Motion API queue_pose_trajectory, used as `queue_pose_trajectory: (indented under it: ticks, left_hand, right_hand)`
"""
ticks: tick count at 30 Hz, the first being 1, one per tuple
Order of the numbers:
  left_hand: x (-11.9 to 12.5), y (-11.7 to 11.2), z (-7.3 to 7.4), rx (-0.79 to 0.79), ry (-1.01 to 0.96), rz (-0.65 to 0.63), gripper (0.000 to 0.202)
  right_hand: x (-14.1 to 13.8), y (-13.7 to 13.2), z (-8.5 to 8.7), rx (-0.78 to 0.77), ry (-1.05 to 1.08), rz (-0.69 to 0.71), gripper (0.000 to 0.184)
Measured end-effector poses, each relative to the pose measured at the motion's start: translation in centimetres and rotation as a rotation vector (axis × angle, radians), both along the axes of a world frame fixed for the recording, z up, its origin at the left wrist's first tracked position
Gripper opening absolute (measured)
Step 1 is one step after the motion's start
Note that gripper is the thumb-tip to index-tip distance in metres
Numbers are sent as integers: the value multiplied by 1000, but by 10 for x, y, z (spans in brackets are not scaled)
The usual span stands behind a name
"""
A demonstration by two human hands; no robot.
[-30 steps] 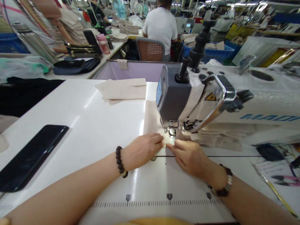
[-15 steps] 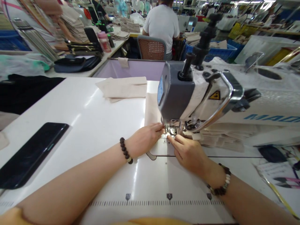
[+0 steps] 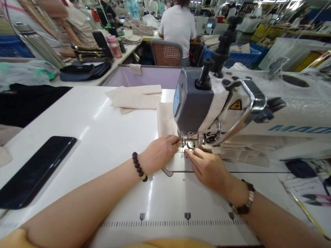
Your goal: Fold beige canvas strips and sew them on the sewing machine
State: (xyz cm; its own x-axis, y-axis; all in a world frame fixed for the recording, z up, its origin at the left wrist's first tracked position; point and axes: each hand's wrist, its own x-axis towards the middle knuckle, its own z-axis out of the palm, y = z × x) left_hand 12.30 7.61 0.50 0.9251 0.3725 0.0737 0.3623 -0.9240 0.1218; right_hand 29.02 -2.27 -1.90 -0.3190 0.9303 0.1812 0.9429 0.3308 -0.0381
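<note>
A beige fabric piece point(image 3: 165, 119) lies on the white sewing table, running under the head of the sewing machine point(image 3: 193, 100). My left hand point(image 3: 164, 148) is closed over its near end, fingers together and tips just left of the presser foot point(image 3: 190, 144). What the fingertips pinch is partly hidden. On the needle plate point(image 3: 178, 162), my right hand point(image 3: 208, 165) rests with the index finger stretched toward the foot. Its other fingers are slightly bent, and I see nothing held in it. Both wrists wear beaded bracelets.
Folded beige fabric point(image 3: 137, 96) lies beyond my left hand. A black phone point(image 3: 36, 172) is at the left. More beige pieces point(image 3: 245, 150) sit under the machine arm. Scissors point(image 3: 317, 199) lie far right. Ahead, a person in white point(image 3: 178, 26) sits at another table.
The fabric beyond my left hand has shifted slightly to the left. Both hands stay almost in place, and the view has moved a little.
</note>
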Motion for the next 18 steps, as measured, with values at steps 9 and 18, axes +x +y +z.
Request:
queue_pose_trajectory:
  ticks: [9, 18]
  left_hand:
    - [-1, -23, 2, 95, 60, -69, 28]
    - [-4, -28, 1, 129, 47, -147, 26]
  right_hand:
    - [3, -1, 0, 1, 36, 24, 42]
    - [6, 0, -1, 19, 69, 35, 37]
